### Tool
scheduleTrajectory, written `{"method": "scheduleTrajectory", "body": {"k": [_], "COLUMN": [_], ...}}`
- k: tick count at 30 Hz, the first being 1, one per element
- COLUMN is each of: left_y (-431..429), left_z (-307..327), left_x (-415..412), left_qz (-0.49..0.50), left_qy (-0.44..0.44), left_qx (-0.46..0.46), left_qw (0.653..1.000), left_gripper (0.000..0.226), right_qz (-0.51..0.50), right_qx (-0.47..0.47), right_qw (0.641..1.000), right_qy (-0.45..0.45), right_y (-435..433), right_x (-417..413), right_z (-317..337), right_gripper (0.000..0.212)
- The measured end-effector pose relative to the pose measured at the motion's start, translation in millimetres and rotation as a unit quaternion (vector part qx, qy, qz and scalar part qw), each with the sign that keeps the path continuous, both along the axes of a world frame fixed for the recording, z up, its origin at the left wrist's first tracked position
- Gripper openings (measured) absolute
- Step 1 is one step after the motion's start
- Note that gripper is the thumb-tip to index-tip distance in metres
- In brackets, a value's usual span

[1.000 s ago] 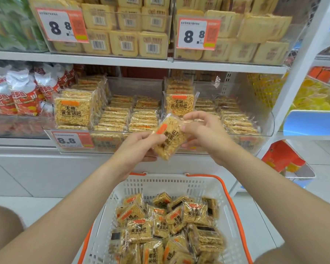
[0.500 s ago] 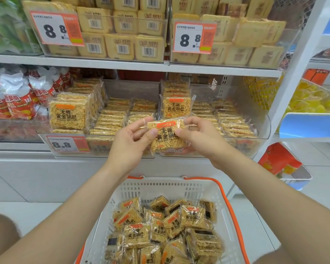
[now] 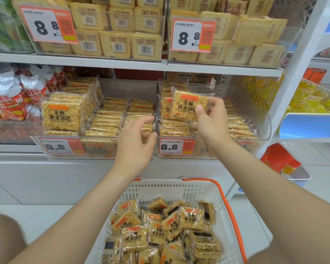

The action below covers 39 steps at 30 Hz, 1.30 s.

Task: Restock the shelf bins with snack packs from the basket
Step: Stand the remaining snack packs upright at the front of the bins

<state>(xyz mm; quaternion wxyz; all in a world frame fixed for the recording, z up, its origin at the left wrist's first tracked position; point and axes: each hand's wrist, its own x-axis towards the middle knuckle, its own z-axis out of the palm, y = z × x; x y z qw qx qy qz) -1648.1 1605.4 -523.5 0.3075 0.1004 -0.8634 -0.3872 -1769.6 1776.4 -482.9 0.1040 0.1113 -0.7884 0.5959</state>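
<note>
Restocking in progress, as I see it from my remote seat: at 6 o'clock the basket (image 3: pixel 160 181) holds a deep heap of snack packs (image 3: pixel 160 232), so I judge most of the job is left. Both clear shelf bins carry flat stacks with room above. At 1 o'clock, the right hand (image 3: pixel 211 121) pinches one snack pack (image 3: pixel 189 105) between thumb and fingers, upright, label towards me, above the right bin (image 3: pixel 242 96) and in front of a standing pack at its 11 o'clock corner. It is not yet set down. The left hand (image 3: pixel 135 141) is released and holds nothing, its fingers loosely curved at the divider by the left bin (image 3: pixel 122 88). Whether it touches the rim, I cannot tell.
</note>
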Motion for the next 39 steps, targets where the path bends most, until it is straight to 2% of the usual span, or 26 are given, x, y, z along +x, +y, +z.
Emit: {"method": "scheduleTrajectory", "body": {"k": [5, 8, 12, 15, 17, 22, 25, 28, 30, 32, 34, 37, 39], "left_y": [2.2, 0.7, -3.1, -4.6, -5.3, -5.8, -3.7, -2.7, -6.1, -11.0, -16.7, -29.1, -37.6], "left_z": [-5.3, -6.4, -8.5, -9.9, -10.6, -9.6, -7.8, -4.4, -10.4, -23.8, -43.8, -82.6, -110.1], "left_x": [-6.1, -8.1, -9.0, -8.7, -8.1, -5.5, 0.6, 9.5, 15.4, 21.7, 26.7, 30.6, 35.7], "left_qz": [0.025, 0.033, 0.034, 0.032, 0.023, 0.005, 0.032, 0.033, 0.005, -0.025, -0.058, -0.110, -0.144], "left_qy": [-0.042, -0.042, -0.038, -0.033, -0.026, -0.026, 0.010, 0.101, 0.117, 0.083, -0.017, -0.233, -0.347], "left_qx": [-0.092, -0.085, -0.079, -0.086, -0.082, -0.081, -0.132, -0.186, -0.237, -0.291, -0.324, -0.306, -0.308], "left_qw": [0.995, 0.995, 0.996, 0.995, 0.996, 0.996, 0.991, 0.977, 0.965, 0.953, 0.944, 0.917, 0.874], "left_gripper": [0.049, 0.047, 0.046, 0.046, 0.046, 0.046, 0.033, 0.018, 0.023, 0.027, 0.029, 0.034, 0.029], "right_qz": [0.024, 0.007, -0.035, -0.044, -0.046, -0.076, -0.099, -0.037, 0.049, 0.125, 0.192, 0.274, 0.310], "right_qx": [0.099, 0.155, 0.130, 0.223, 0.277, 0.345, 0.380, 0.374, 0.345, 0.350, 0.415, 0.534, 0.612], "right_qw": [0.995, 0.987, 0.988, 0.964, 0.948, 0.917, 0.885, 0.874, 0.894, 0.901, 0.872, 0.788, 0.716], "right_qy": [0.002, 0.035, 0.077, 0.139, 0.150, 0.187, 0.249, 0.308, 0.281, 0.223, 0.178, 0.138, 0.130], "right_y": [-9.3, -16.7, -23.2, -27.1, -30.0, -27.5, -22.9, -20.8, -20.0, -19.1, -20.0, -25.3, -29.4], "right_x": [-18.8, -24.4, -26.1, -21.8, -20.6, -19.8, -9.6, 14.4, 36.6, 58.5, 77.3, 99.8, 112.2], "right_z": [-6.6, -5.5, -5.2, -5.6, -6.9, -9.7, -8.8, -1.0, 4.0, 3.9, -2.9, -19.9, -32.7], "right_gripper": [0.043, 0.043, 0.042, 0.039, 0.032, 0.032, 0.038, 0.017, 0.023, 0.027, 0.026, 0.020, 0.014]}}
